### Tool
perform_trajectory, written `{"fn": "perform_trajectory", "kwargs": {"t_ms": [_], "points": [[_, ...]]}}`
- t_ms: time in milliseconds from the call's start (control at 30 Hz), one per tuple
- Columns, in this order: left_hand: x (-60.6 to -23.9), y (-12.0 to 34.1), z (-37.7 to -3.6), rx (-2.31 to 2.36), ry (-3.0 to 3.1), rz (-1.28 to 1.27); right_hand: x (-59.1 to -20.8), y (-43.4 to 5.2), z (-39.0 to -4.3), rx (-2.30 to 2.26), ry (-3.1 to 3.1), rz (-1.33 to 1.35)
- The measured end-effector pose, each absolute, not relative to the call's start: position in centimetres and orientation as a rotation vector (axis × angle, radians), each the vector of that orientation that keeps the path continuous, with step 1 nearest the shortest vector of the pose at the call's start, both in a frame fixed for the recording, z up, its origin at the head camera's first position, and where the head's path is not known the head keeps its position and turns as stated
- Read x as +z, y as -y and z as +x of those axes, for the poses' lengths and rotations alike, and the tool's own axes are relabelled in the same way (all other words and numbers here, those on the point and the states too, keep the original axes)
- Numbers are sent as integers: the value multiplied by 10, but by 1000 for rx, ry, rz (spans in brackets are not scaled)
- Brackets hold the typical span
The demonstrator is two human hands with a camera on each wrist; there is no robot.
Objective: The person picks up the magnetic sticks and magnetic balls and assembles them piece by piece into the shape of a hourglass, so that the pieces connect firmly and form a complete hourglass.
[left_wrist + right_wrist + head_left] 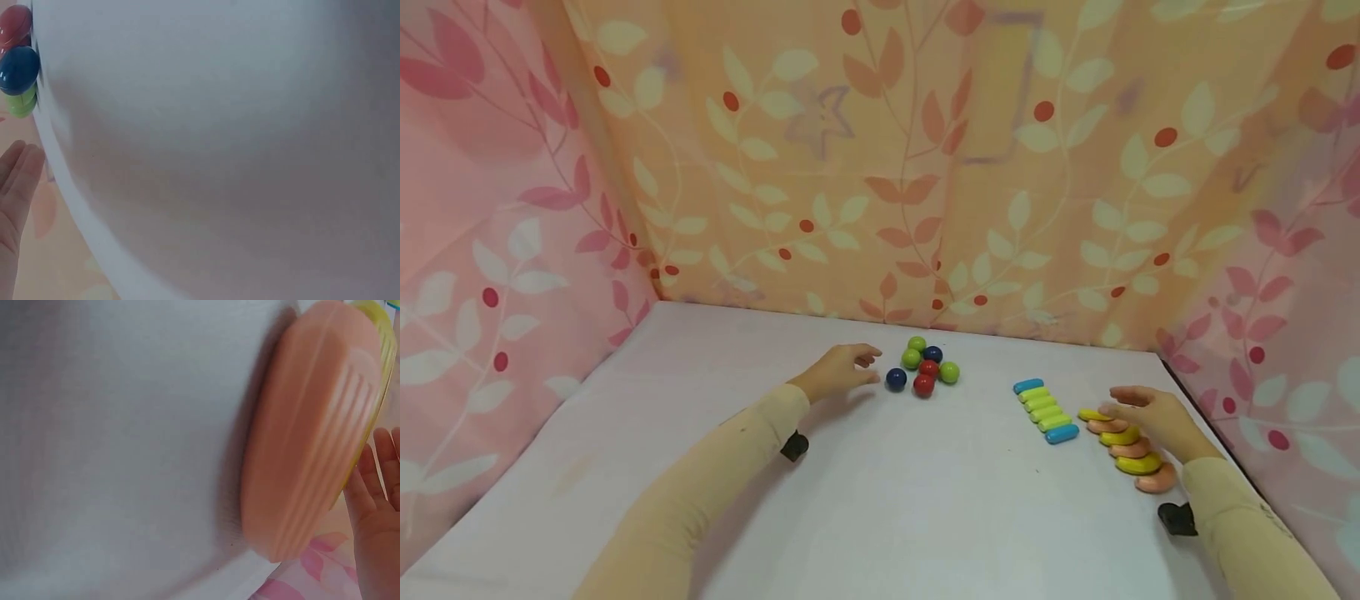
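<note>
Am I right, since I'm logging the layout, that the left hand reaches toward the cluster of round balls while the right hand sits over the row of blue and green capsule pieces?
Not quite. The left hand does reach toward the balls, but the right hand sits over the row of yellow and peach pieces, beside the blue and green capsule pieces. The head view shows it.

Soft, even, warm light fills the head view, glowing through the leaf-patterned fabric walls (925,167) and leaving only faint shadows under the arms on the white worktop (880,500). There is no glare, and straight edges bow slightly toward the corners. Both wrist views are heavily blurred: the worktop smears grey, and the near peach piece (312,431) is out of focus.
</note>
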State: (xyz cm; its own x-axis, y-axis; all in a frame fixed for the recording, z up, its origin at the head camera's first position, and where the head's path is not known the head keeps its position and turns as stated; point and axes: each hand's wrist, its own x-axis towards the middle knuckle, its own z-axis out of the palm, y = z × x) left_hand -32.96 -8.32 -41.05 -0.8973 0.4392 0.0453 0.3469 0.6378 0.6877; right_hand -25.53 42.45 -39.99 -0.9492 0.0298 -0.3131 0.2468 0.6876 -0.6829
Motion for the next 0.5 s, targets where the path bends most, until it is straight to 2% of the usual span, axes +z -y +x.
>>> {"fn": "perform_trajectory", "kwargs": {"t_ms": [233,500], "points": [[-413,79,-332,1180,-2666,543,-403,-424,-257,-1229,-2525,284],[-421,70,-338,1311,-2539,406,-404,-420,-254,-1408,-2292,516]]}}
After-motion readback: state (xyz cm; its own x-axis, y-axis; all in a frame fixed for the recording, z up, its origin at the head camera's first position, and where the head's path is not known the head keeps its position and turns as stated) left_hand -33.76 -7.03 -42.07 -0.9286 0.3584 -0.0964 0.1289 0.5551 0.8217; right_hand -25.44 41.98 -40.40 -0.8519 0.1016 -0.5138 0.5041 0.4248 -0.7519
